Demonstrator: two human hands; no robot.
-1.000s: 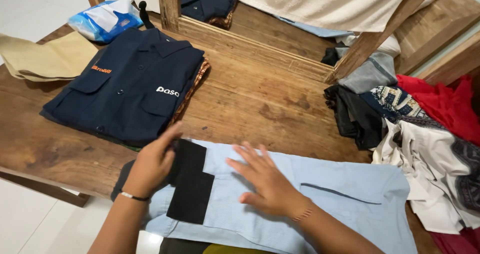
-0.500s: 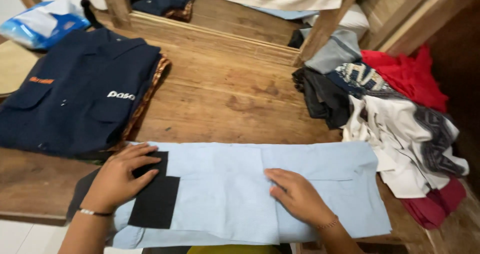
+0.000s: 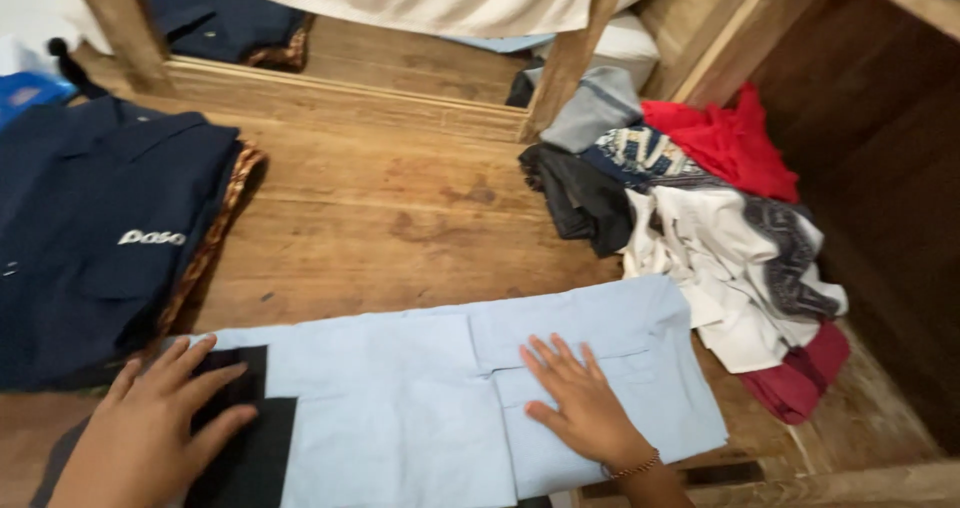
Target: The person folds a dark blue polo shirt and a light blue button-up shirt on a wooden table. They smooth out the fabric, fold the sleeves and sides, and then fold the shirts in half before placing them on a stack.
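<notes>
- Where the counter (image 3: 400,218) meets the near edge: pale blue shirt (image 3: 420,408), folded flat, black panel (image 3: 250,448) at its left end.
- Left hand (image 3: 150,428) flat on that panel, fingers spread open, gripping nothing.
- Right hand (image 3: 580,403) flat on the shirt's right half, fingers open too.
- Further left: folded navy shirt (image 3: 90,238).
- Further right: loose heap of clothes (image 3: 700,218), red on top.
</notes>
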